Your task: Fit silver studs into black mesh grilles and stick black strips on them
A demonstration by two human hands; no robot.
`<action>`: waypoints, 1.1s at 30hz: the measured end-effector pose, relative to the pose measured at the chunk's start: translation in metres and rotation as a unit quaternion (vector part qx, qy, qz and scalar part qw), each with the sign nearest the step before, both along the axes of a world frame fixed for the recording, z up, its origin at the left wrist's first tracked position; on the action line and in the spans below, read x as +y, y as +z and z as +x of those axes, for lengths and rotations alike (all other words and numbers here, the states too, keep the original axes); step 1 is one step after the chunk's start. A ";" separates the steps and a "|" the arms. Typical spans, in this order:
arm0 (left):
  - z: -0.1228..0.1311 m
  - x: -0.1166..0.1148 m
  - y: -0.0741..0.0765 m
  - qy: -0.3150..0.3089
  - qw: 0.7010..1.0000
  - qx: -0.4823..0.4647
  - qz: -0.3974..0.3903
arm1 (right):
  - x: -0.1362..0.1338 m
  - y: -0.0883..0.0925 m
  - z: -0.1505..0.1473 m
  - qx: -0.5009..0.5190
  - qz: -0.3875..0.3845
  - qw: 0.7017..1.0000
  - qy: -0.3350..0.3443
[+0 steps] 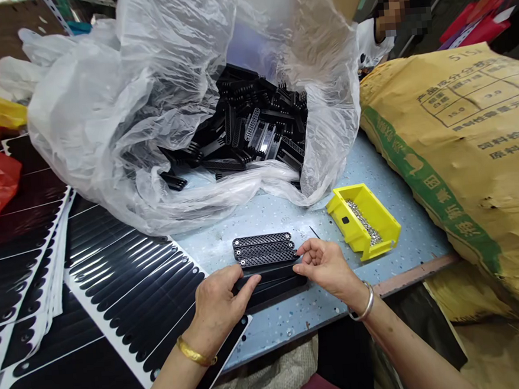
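Note:
Three black plastic strips (263, 249) with a diamond pattern lie side by side on the blue speckled table. Small silver round pieces show at some of their ends. Closer to me are smoother black strips (272, 283), one above another. My left hand (222, 298) grips the left end of these, its thumb lying along the top. At the right end, my right hand (327, 267) is closed in a pinch, its fingertips beside the patterned strip. What sits between those fingertips is too small to make out.
A yellow bin (379, 219) of small silver metal parts stands at the right. Behind, a clear plastic bag (115, 110) spills many black plastic pieces (254, 124). Black die-cut sheets (127, 281) cover the left. A large yellow sack (460, 145) bulges at right; a person (371, 41) sits beyond.

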State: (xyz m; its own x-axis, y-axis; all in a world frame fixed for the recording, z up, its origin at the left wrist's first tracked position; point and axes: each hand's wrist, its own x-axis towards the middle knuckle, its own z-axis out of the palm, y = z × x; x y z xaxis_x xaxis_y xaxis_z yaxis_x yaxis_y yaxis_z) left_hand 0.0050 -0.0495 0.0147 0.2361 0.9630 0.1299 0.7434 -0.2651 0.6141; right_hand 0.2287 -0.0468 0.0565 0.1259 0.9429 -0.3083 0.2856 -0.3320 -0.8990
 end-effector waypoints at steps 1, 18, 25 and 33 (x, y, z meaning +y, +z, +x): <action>0.000 0.000 0.000 -0.001 1.000 -0.001 0.000 | 0.000 0.001 0.000 -0.002 0.001 1.000 0.001; -0.001 -0.001 -0.001 -0.005 1.000 -0.003 -0.003 | 0.000 -0.002 -0.001 -0.026 -0.004 1.000 0.007; -0.001 0.000 -0.002 -0.001 1.000 -0.006 -0.002 | 0.002 -0.001 -0.003 -0.047 -0.013 0.999 0.014; -0.001 -0.001 -0.002 -0.003 1.000 -0.004 -0.002 | 0.005 -0.001 -0.002 -0.101 -0.027 0.993 0.049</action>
State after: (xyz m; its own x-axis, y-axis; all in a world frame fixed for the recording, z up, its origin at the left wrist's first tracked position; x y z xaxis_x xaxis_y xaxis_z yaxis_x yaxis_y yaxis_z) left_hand 0.0036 -0.0501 0.0129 0.2411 0.9619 0.1285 0.7371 -0.2677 0.6205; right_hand 0.2271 -0.0420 0.0554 0.0992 0.9365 -0.3364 0.4912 -0.3400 -0.8019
